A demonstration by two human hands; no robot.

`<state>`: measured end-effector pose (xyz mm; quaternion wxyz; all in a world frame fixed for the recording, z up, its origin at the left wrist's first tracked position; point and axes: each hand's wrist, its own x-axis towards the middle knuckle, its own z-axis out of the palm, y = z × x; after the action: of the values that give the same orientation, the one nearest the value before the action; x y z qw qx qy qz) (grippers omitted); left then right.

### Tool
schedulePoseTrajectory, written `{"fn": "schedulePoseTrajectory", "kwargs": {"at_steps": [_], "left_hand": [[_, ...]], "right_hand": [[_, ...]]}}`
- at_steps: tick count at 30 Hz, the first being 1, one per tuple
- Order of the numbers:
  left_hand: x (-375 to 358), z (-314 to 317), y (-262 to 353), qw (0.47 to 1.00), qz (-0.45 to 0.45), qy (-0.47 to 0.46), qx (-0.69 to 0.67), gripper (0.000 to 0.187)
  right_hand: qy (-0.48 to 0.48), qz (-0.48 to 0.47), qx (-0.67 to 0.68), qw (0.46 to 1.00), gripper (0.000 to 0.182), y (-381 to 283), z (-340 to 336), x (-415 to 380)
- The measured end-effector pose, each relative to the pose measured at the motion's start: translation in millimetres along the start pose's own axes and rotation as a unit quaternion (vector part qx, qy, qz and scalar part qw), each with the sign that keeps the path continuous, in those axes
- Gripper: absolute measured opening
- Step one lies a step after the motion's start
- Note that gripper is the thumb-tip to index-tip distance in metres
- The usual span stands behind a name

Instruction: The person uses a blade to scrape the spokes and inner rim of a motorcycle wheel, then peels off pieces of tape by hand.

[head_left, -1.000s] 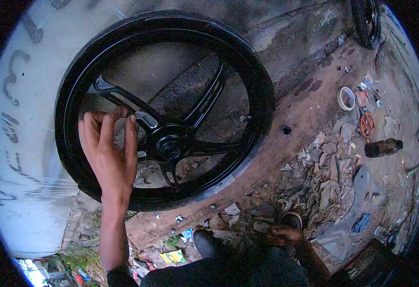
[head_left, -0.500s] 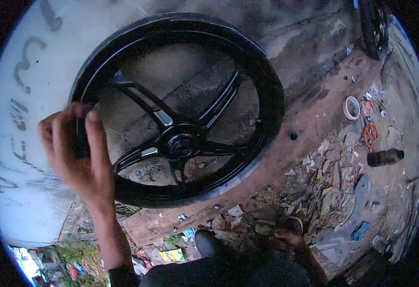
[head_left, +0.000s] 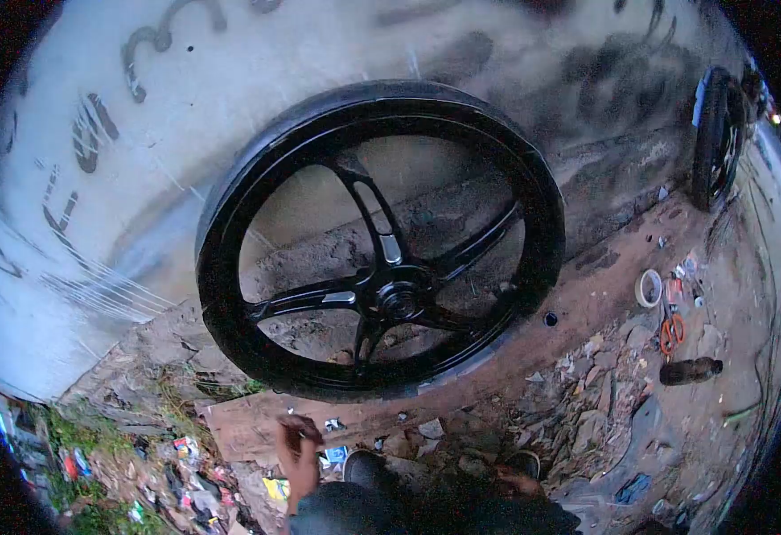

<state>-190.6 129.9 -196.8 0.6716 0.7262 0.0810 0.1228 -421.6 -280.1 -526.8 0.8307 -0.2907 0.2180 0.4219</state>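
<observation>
A black spoked wheel with its tire stands on the reddish ledge, leaning against the wall. Below its lower left edge is my left hand, apart from the wheel; its fingers are blurred and curled, and whether they hold anything is unclear. My right hand rests low near my knee and shoe, mostly in shadow, its fingers hard to make out. Nearest to it are broken stones on the ground.
A second wheel leans at the far right. A tape roll, orange-handled scissors and a dark bottle lie on the ground at right. Rubble and litter spread below the painted wall.
My left hand has left the wheel's left rim and dropped toward my lap. The view has shifted, so the wheel appears lower and farther right, its spokes at a different angle.
</observation>
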Motion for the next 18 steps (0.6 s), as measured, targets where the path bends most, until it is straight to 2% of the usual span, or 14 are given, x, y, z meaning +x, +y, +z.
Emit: {"fn": "schedulePoseTrajectory", "kwargs": {"at_steps": [1, 3, 5, 6, 7, 9, 10, 13, 14, 18], "left_hand": [[-14, -15, -33, 0.999, -0.006, -0.035, -0.001, 0.013], [-51, -35, -91, 0.995, -0.101, -0.017, -0.004, 0.015], [-80, -54, -147, 0.989, -0.076, -0.103, -0.068, 0.02], [-79, -49, -135, 0.99, -0.088, -0.107, -0.016, 0.02], [-77, -43, -123, 0.988, -0.1, -0.113, 0.037, 0.021], [-84, -42, -110, 0.967, -0.243, -0.05, 0.05, 0.019], [-83, -37, -121, 0.979, -0.204, -0.023, 0.005, 0.02], [-76, -28, -107, 0.975, -0.221, -0.02, -0.002, 0.019], [-68, -20, -81, 0.974, -0.218, -0.026, 0.055, 0.021], [-66, -22, -79, 0.969, -0.243, -0.035, 0.011, 0.032]], "right_hand": [[0.016, 0.004, -0.005, 1.0, 0.031, -4, 6, -2], [0.191, 0.047, -0.04, 0.98, 0.029, -10, 13, -2], [0.329, 0.082, -0.067, 0.938, 0.028, -10, 20, -5], [0.351, 0.081, -0.076, 0.93, 0.028, -12, 23, -6], [0.367, 0.08, -0.082, 0.923, 0.028, -15, 30, -10], [0.373, 0.078, -0.09, 0.92, 0.028, -21, 42, -13], [0.372, 0.076, -0.096, 0.92, 0.028, -24, 47, -15], [0.374, 0.074, -0.109, 0.918, 0.028, -35, 59, -16], [0.374, 0.074, -0.113, 0.918, 0.028, -38, 63, -16], [0.372, 0.071, -0.122, 0.917, 0.028, -44, 79, -16]]}}
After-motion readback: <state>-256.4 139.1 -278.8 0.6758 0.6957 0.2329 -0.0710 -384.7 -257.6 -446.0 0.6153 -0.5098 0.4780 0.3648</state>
